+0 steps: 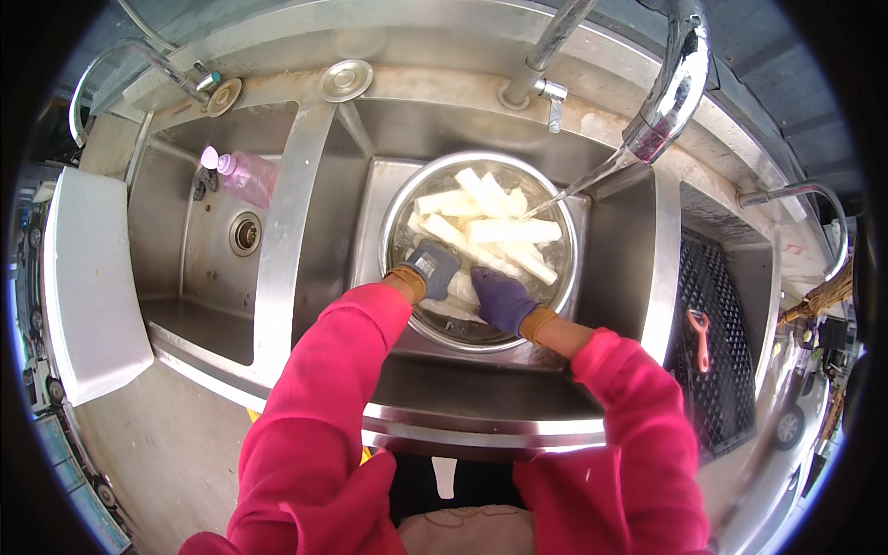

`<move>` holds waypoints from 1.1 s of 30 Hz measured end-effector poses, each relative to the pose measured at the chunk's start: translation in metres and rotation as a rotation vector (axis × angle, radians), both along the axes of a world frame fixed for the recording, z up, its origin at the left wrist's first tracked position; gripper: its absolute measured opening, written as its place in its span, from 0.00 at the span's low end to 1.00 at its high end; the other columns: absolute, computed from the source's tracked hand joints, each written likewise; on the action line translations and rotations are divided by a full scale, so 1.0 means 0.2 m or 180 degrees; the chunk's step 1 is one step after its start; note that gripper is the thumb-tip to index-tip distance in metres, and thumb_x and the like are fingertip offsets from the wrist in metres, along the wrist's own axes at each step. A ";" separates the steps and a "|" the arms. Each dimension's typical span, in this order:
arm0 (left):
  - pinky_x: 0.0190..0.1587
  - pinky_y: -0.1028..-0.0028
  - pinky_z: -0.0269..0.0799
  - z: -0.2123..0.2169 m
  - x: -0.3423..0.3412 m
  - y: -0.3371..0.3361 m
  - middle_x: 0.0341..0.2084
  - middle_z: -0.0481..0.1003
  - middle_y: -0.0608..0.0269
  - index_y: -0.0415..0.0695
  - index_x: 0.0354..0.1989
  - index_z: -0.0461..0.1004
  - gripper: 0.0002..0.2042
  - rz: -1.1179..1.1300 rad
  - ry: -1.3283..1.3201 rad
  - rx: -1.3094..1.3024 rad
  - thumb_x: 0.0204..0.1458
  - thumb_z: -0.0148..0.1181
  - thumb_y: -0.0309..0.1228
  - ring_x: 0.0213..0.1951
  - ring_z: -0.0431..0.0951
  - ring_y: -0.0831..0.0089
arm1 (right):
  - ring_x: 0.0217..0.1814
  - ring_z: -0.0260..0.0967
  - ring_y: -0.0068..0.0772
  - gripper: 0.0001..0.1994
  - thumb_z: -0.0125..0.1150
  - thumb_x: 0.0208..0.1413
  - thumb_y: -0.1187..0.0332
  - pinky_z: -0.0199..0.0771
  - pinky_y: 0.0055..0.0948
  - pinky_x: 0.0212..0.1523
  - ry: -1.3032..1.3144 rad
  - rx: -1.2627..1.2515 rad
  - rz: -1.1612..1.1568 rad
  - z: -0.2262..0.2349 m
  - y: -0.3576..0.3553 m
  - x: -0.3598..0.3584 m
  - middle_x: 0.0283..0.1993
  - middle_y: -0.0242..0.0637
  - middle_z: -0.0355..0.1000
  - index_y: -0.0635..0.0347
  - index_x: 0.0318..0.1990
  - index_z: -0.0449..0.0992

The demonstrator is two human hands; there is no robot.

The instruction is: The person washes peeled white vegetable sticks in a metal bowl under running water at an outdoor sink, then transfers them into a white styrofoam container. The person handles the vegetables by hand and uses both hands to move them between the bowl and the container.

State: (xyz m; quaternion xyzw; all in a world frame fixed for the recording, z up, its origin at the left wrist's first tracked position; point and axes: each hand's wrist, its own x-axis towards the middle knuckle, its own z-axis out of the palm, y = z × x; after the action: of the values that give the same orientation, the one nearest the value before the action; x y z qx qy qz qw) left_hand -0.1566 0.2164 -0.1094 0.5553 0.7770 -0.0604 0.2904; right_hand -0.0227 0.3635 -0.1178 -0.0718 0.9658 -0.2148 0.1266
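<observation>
Sticks (513,231), white, heaped in round steel basin (476,348), middle sink (481,388); left hand (433,268), grey-gloved, right hand (504,301), purple-gloved — both among near sticks; finger closure and hold — indiscernible.

Bright light glints off the running faucet (683,79) (straight edges bow outward), with the corners black.

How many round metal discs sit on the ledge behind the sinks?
2: the left disc is beside the left tap; the right disc is behind the left divider.
</observation>
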 end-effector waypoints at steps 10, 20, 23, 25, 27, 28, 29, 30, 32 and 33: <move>0.39 0.61 0.74 0.26 -0.05 -0.06 0.32 0.79 0.55 0.41 0.39 0.75 0.15 -0.0069 0.0887 0.0804 0.44 0.62 0.35 0.37 0.80 0.60 | 0.44 0.75 0.52 0.23 0.67 0.41 0.60 0.73 0.41 0.46 -0.1285 -0.1246 0.0040 0.27 0.34 -0.14 0.37 0.51 0.77 0.60 0.45 0.75; 0.27 0.71 0.74 0.23 -0.19 -0.15 0.26 0.78 0.57 0.35 0.46 0.76 0.26 0.2634 -0.2268 0.0281 0.47 0.69 0.45 0.25 0.78 0.70 | 0.32 0.75 0.43 0.10 0.63 0.43 0.68 0.74 0.42 0.34 0.1048 0.0940 0.0181 0.28 0.37 -0.21 0.30 0.40 0.74 0.54 0.35 0.73; 0.42 0.59 0.74 0.18 -0.09 -0.11 0.33 0.79 0.48 0.36 0.47 0.74 0.26 0.1711 -0.0085 0.0455 0.54 0.59 0.49 0.37 0.80 0.55 | 0.36 0.74 0.44 0.13 0.65 0.42 0.67 0.73 0.41 0.38 0.0460 0.1020 -0.0315 0.26 0.38 -0.23 0.33 0.40 0.74 0.55 0.38 0.74; 0.46 0.57 0.72 0.15 0.01 -0.12 0.34 0.79 0.47 0.37 0.47 0.73 0.24 0.1217 0.0315 0.0460 0.54 0.58 0.49 0.42 0.79 0.51 | 0.39 0.73 0.43 0.15 0.65 0.44 0.66 0.72 0.39 0.40 0.1051 0.1140 -0.0129 0.26 0.36 -0.21 0.35 0.40 0.74 0.57 0.41 0.74; 0.51 0.59 0.69 0.13 0.07 -0.14 0.48 0.74 0.47 0.38 0.53 0.70 0.28 0.0145 0.0136 0.0140 0.51 0.60 0.48 0.52 0.73 0.52 | 0.43 0.71 0.41 0.17 0.62 0.49 0.64 0.69 0.38 0.44 0.1420 0.1041 0.0185 0.27 0.33 -0.16 0.39 0.40 0.73 0.60 0.45 0.74; 0.54 0.59 0.67 0.11 0.12 -0.15 0.54 0.72 0.48 0.38 0.56 0.68 0.31 -0.0391 0.0433 0.0321 0.49 0.61 0.48 0.56 0.70 0.52 | 0.45 0.71 0.43 0.15 0.60 0.52 0.63 0.70 0.39 0.44 0.1177 0.0656 0.0424 0.26 0.29 -0.13 0.41 0.42 0.73 0.61 0.45 0.73; 0.56 0.58 0.65 0.09 0.14 -0.15 0.56 0.70 0.48 0.38 0.58 0.66 0.33 -0.0394 0.0546 0.0240 0.48 0.62 0.48 0.58 0.69 0.53 | 0.47 0.70 0.45 0.17 0.60 0.52 0.63 0.70 0.41 0.45 0.0414 0.0427 0.0444 0.24 0.25 -0.09 0.41 0.44 0.72 0.62 0.47 0.73; 0.58 0.57 0.63 0.07 0.16 -0.15 0.58 0.67 0.48 0.38 0.59 0.65 0.34 -0.0392 0.0718 0.0198 0.47 0.63 0.48 0.59 0.67 0.54 | 0.48 0.70 0.47 0.18 0.60 0.52 0.62 0.70 0.42 0.47 0.0008 0.0086 0.0529 0.22 0.20 -0.05 0.41 0.45 0.72 0.63 0.48 0.72; 0.60 0.55 0.61 0.01 0.16 -0.13 0.59 0.66 0.47 0.38 0.61 0.63 0.37 -0.0375 0.0906 0.0160 0.46 0.63 0.48 0.61 0.67 0.54 | 0.53 0.69 0.56 0.24 0.61 0.54 0.60 0.68 0.44 0.55 -0.0527 -0.0166 0.0422 0.16 0.14 -0.02 0.53 0.54 0.70 0.69 0.54 0.68; 0.61 0.54 0.60 -0.02 0.14 -0.11 0.58 0.68 0.47 0.37 0.62 0.62 0.38 -0.0349 0.0917 0.0165 0.45 0.63 0.48 0.61 0.67 0.53 | 0.55 0.68 0.57 0.29 0.63 0.52 0.57 0.69 0.45 0.55 -0.0524 -0.0028 0.0476 0.12 0.11 -0.02 0.55 0.58 0.68 0.71 0.55 0.67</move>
State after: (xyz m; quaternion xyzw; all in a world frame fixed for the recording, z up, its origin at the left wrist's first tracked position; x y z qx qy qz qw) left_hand -0.1294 0.1953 -0.1125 0.5898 0.7804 -0.1351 0.1578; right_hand -0.0275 0.3857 -0.0937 -0.1264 0.9431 -0.2141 0.2210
